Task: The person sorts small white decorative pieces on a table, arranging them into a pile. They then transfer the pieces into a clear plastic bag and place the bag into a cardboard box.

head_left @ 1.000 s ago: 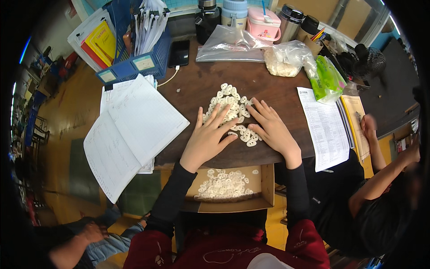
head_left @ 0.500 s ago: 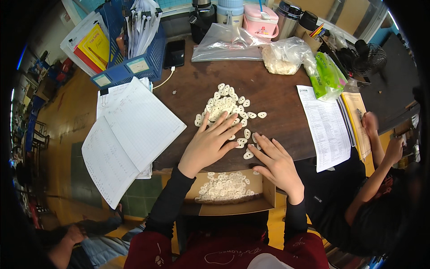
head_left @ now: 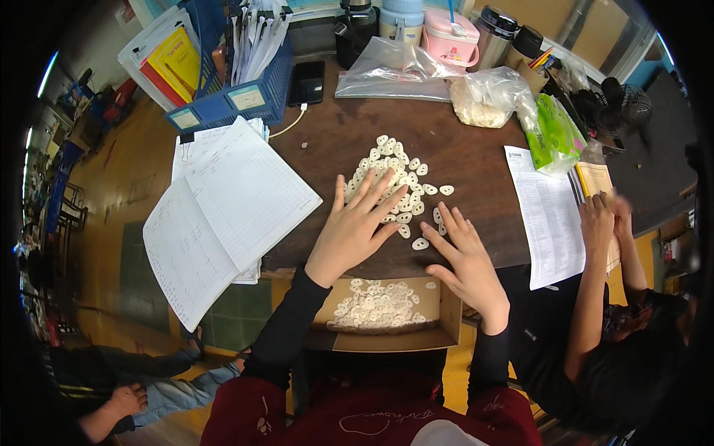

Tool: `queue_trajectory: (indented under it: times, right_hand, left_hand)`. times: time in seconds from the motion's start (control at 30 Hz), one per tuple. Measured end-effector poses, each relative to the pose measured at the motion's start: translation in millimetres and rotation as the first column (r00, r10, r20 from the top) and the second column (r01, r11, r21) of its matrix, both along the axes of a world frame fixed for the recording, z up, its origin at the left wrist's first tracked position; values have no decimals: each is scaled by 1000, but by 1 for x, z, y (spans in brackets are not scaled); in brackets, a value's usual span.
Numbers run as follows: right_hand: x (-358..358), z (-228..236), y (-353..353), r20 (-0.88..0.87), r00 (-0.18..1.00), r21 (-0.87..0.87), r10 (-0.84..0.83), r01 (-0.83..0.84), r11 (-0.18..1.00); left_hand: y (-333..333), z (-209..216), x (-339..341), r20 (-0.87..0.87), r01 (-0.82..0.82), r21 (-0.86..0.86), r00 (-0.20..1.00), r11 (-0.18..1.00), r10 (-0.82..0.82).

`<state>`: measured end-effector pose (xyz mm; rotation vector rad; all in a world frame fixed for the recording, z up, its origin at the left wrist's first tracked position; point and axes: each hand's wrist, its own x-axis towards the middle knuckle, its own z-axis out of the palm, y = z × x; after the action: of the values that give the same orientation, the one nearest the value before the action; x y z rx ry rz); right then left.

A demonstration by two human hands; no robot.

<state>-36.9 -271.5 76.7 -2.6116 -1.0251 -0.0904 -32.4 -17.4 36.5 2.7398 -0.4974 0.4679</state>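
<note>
A heap of small cream-coloured pieces, flat and rounded with holes in them (head_left: 387, 157), lies on the dark wooden table (head_left: 327, 126). My left hand (head_left: 355, 227) rests over the heap's near left side, palm down with fingers spread. My right hand (head_left: 467, 260) is to the right of the heap, fingers outstretched and touching or just above a few stray pieces (head_left: 421, 244). Neither hand grips anything. Below the table's front edge, a cardboard box (head_left: 451, 316) contains many more of these pieces (head_left: 375, 305). Some pieces are hidden beneath my left fingers.
An open notebook (head_left: 223, 201) lies at the left, near a blue file rack (head_left: 260, 104) and a phone (head_left: 306, 83). Plastic bags (head_left: 487, 97), bottles and a pink container (head_left: 451, 41) line the back. A printed sheet (head_left: 547, 223) is at right, beside another person's hands (head_left: 601, 215).
My left fingers have shifted slightly over the heap, and some pieces near my right hand have moved. The whole view has shifted a little. The neighbouring person's hands have come together over the papers.
</note>
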Motion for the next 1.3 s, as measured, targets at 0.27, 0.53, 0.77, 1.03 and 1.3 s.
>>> queue_trajectory:
  times: [0.27,0.53,0.77,1.03,1.3]
  right_hand:
    - [30,-21,33,155,988,-111,22,-5,994]
    - [72,-24,34,173,984,-115,-42,63,991]
    - [69,-37,55,131,991,-107,15,-1,994]
    - [39,-27,44,118,992,77,-38,29,997]
    - [-2,-7,23,-34,997,75,64,-61,995]
  left_hand:
    - [3,-5,1,-55,-26,-49,998,998,24]
    - [2,3,2,-48,-72,-81,996,994,69]
    - [9,-6,18,-129,60,-11,990,998,-61]
    - [13,-1,24,-90,42,44,995,998,-38]
    - [6,1,19,-88,52,55,995,997,-47]
